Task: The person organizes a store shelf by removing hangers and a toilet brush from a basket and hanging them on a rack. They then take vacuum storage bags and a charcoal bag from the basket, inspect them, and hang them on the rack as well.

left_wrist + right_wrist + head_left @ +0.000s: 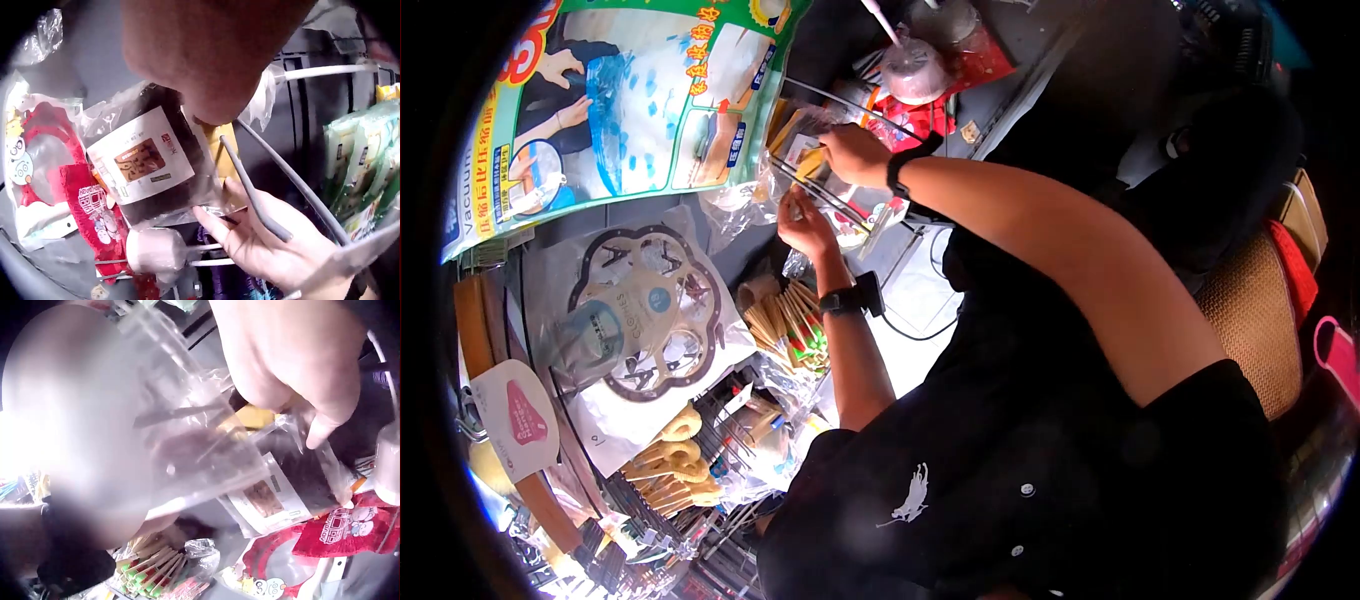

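Observation:
A clear packet [165,103] with dark contents and a white label [178,169] hangs among grey metal hook rods [294,175]. My right hand [862,157], a black band on its wrist, pinches the packet's edge beside a yellow strip [253,417]; its thumb lies against the plastic in the right wrist view. My left hand [805,228] is raised just below the rods, fingers bent. In the left wrist view it fills the top, overlapping the packet's upper corner, its fingertips hidden; I cannot tell whether it holds anything. A clear plastic sleeve [206,462] crosses the right wrist view.
Red packaged goods [94,212] and a pink round item [156,249] hang beside the packet. Bundled wooden sticks [785,320] and a flower-shaped hanger [645,310] are at the left. A large vacuum bag package [620,110] stands at upper left. Green packets [362,162] hang at right.

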`<action>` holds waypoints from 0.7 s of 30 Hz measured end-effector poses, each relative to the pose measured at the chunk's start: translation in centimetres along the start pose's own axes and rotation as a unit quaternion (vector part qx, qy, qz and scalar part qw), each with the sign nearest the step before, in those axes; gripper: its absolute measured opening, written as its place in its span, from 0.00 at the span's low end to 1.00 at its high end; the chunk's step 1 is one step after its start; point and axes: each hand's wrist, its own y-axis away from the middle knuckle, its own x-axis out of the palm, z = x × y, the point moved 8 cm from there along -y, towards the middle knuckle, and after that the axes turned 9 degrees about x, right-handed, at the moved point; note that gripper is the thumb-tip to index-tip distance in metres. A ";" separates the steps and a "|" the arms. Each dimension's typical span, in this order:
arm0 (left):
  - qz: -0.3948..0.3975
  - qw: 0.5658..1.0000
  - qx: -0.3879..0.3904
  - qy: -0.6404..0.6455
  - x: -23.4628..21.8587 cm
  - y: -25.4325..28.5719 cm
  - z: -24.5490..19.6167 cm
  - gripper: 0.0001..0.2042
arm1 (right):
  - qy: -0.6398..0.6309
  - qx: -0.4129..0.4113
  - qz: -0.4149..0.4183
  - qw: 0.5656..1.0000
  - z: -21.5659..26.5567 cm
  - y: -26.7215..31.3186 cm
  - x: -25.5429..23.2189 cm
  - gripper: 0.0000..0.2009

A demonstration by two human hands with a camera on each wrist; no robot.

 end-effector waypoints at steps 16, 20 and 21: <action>0.315 0.847 -0.380 0.197 -3.9 8.3 4.0 0.27 | -0.180 0.207 0.245 0.930 3.8 2.2 -5.1 0.42; 0.712 0.642 -0.273 0.079 -8.7 8.2 -9.7 0.18 | -0.274 0.114 0.145 0.944 9.2 5.2 -14.9 0.26; 0.655 0.652 -0.339 0.176 -8.7 6.8 -12.6 0.16 | -0.282 0.095 0.149 0.943 10.4 5.7 -17.6 0.24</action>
